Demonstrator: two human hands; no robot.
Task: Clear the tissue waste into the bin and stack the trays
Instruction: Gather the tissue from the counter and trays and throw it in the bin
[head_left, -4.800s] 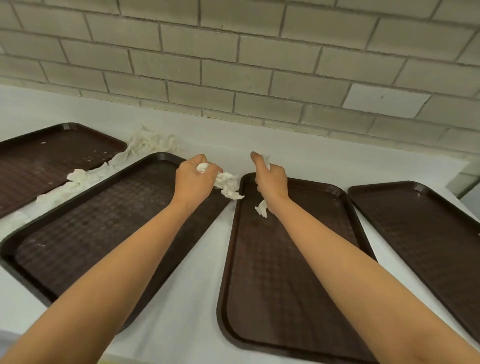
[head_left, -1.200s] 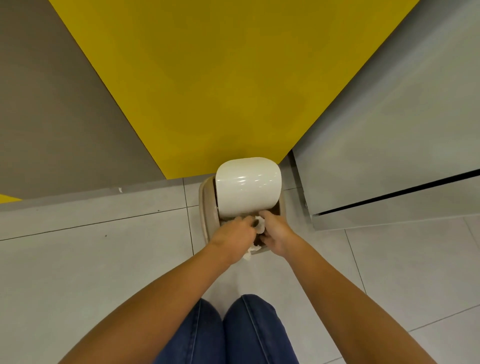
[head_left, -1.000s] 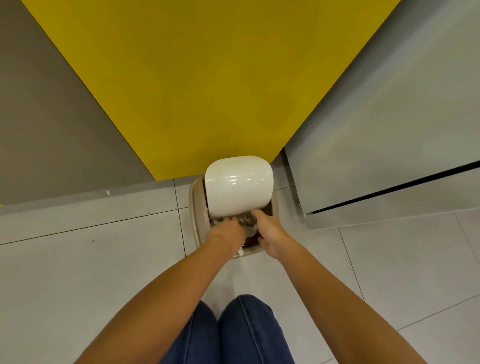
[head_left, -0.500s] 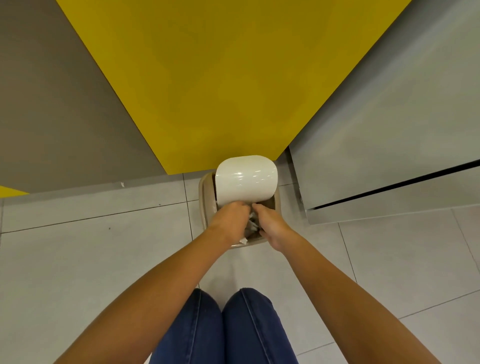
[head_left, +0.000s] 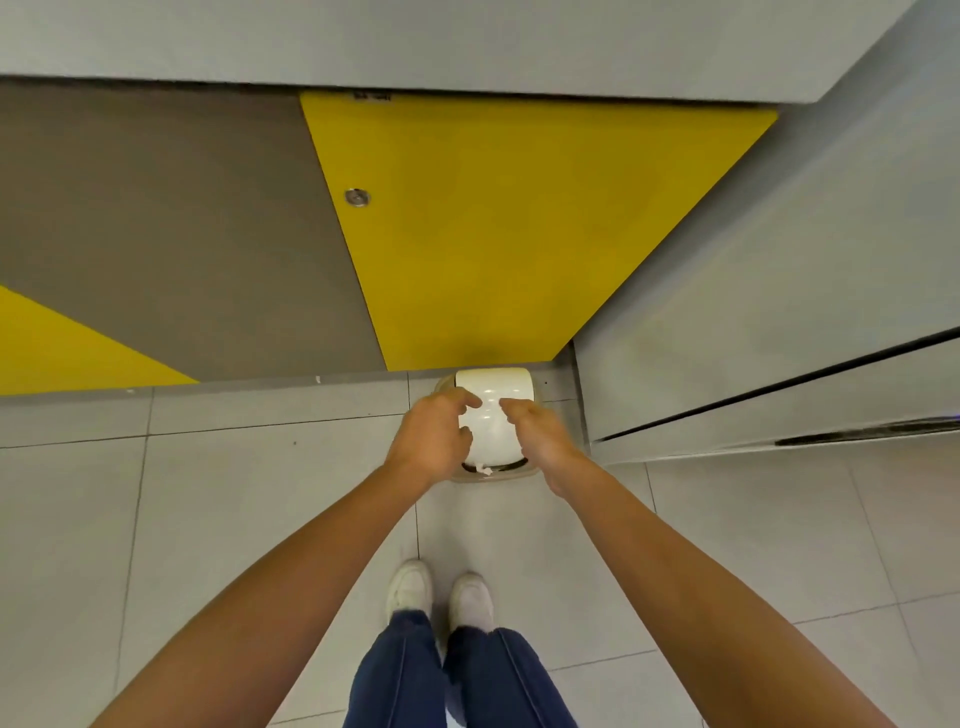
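A small beige bin (head_left: 519, 472) with a white swing lid (head_left: 493, 410) stands on the tiled floor against a yellow panel. A scrap of white tissue (head_left: 486, 470) pokes out from under the lid's front edge. My left hand (head_left: 431, 441) and my right hand (head_left: 537, 434) hover just above the lid, one on each side, fingers loosely curled and apart, holding nothing. No trays are in view.
A yellow cabinet door (head_left: 519, 234) with a round lock and a brown panel (head_left: 171, 234) rise behind the bin. A grey cabinet (head_left: 779, 312) stands close on the right. My white shoes (head_left: 441, 597) are on the grey floor tiles below.
Both hands have come up out of the bin opening without the tissue, and the lid has swung down over it. The view has risen from a crouch to standing.
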